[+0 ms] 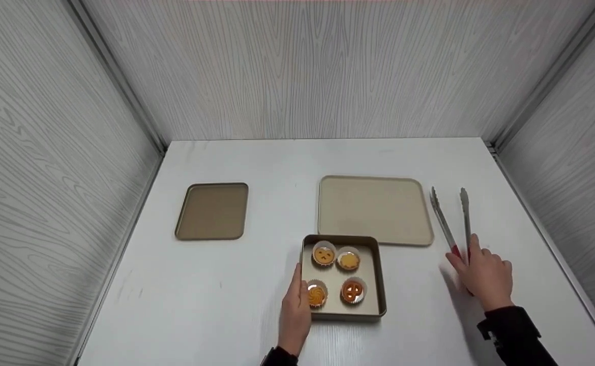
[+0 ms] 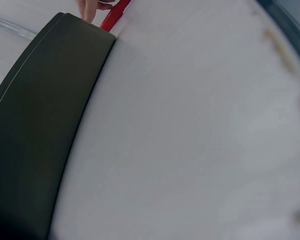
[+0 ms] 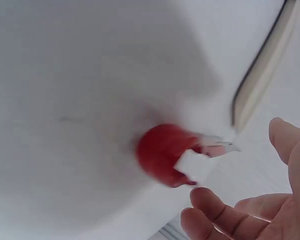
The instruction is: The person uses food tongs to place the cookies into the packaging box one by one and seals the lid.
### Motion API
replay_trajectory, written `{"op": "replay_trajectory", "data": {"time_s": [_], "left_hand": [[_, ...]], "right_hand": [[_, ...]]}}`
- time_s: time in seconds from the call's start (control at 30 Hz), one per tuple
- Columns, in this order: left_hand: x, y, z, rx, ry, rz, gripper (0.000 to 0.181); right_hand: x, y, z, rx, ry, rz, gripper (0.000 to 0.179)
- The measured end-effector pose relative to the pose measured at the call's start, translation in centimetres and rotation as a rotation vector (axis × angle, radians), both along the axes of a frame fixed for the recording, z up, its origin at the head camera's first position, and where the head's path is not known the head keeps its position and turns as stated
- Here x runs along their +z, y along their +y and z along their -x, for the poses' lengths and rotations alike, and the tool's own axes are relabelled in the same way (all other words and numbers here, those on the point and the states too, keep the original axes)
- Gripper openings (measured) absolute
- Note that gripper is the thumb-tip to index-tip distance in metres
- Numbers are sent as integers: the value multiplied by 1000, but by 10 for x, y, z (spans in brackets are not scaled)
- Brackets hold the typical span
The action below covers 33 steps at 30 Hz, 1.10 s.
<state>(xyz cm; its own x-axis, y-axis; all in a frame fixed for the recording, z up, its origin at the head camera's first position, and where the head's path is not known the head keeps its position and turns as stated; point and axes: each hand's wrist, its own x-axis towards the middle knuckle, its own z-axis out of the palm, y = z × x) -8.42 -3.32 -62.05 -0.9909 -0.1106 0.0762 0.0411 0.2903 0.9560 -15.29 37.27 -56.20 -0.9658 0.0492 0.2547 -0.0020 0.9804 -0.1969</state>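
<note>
1. Where the left hand [image 1: 295, 310] meets the square pan [image 1: 346, 317], its fingers lie along the outside of the left wall and its thumb is at the rim, holding that side.
2. As for the right hand [image 1: 488, 279], it is over the red handles of the tongs [image 1: 445, 225]. Thumb and fingers are apart; whether they press on the handles I cannot tell.
3. The pan sits near the front of the white table [image 1: 226, 300], its back rim overlapping the front edge of the large tray [image 1: 376, 208] as seen from above. Whether the two touch is hidden.
4. The tongs lie just right of that tray, arms spread, tips pointing toward the back wall [image 1: 297, 71]. Bare table lies between their right arm and the right wall [image 1: 577, 152].
5. A wide stretch of table separates the pan from the small tray [image 1: 212, 211], far to the left. That tray stands well away from the table's front.
6. A white patch [image 3: 195, 165] by the handles is too blurred to tell as label or gap.
7. Counted: one pan, two trays, one pair of tongs, four tarts in paper cups: face tart [image 1: 324, 255], yellow tart [image 1: 349, 261], swirl tart [image 1: 316, 295], pretzel tart [image 1: 352, 292].
</note>
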Motion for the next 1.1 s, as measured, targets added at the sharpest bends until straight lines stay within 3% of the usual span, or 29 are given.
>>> {"op": "replay_trajectory", "data": {"time_s": [0.2,0.47,0.7,1.1], "left_hand": [[0,1,0,4,-1,-36,52],[-1,1,2,10,24,-7,51],[0,0,0,8,6,-35,52],[0,0,0,-4,9,-18,52]], "right_hand": [[11,-22,-2,48,-17,83,77],[17,-66,-7,132,-99,254,72],[6,-112,-14,217,-78,329,57],[-15,-157,-23,214,-132,390,47]]}}
